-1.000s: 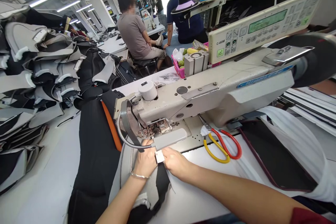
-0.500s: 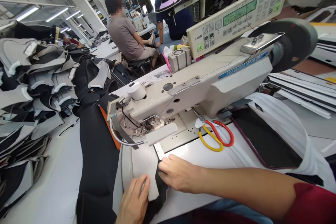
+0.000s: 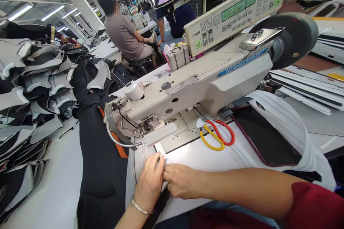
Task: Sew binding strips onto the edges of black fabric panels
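A light grey fabric piece (image 3: 139, 159) with stitched lines and a black underside lies in front of the sewing machine (image 3: 185, 86), its far end under the needle area. My left hand (image 3: 152, 177), a bracelet at its wrist, bends its fingers over the fabric's right edge. Right beside it, my right hand (image 3: 182, 180) is closed in a pinch at the same edge. The two hands meet, and the fingertips are partly hidden. A narrow white metal guide (image 3: 159, 149) lies just beyond the fingers.
Scissors with red and yellow handles (image 3: 215, 134) rest by the machine bed. Right of them are a dark phone (image 3: 264, 134) and a white fabric strip (image 3: 295, 121). Black fabric (image 3: 100, 161) hangs along the left, near stacked cut pieces (image 3: 40, 89). Other people (image 3: 122, 35) sit behind.
My left hand has moved forward and right, up against my right hand at the fabric's edge. The fabric edge has shifted beneath the fingers. The whole view has shifted slightly.
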### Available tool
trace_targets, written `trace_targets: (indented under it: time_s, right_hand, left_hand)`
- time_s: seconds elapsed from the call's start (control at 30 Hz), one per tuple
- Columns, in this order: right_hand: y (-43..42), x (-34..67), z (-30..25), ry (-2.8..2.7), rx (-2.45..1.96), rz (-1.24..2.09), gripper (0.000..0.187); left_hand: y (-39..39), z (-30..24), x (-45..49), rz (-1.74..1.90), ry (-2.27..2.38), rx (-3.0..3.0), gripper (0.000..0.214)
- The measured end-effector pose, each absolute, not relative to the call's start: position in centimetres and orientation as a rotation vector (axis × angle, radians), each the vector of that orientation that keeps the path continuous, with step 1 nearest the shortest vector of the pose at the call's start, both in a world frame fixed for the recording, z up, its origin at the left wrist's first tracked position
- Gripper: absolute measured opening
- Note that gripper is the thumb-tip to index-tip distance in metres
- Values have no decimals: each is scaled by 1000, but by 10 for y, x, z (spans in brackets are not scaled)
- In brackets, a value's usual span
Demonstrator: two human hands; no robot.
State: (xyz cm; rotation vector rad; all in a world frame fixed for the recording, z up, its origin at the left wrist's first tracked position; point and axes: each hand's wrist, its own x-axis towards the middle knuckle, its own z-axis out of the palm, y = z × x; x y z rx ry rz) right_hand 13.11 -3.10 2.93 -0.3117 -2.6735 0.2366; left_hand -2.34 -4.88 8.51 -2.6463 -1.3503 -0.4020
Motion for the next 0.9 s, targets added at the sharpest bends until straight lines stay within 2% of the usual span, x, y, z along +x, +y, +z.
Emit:
trace_targets:
  time_s: [0.2, 0.53, 0.9]
  right_hand:
    - [-31, 130, 29, -2700, -297, 274, 15]
    - [-33, 131, 34, -2699, -368, 354, 10]
    - [-29, 125, 27, -2666, -407, 329, 14]
  left_hand:
    - [-41, 54, -29, -369, -1196, -2512, 26]
    - [-47, 51, -28, -408, -1247, -2460, 22]
    - [-36, 54, -28, -439, -1348, -2522, 24]
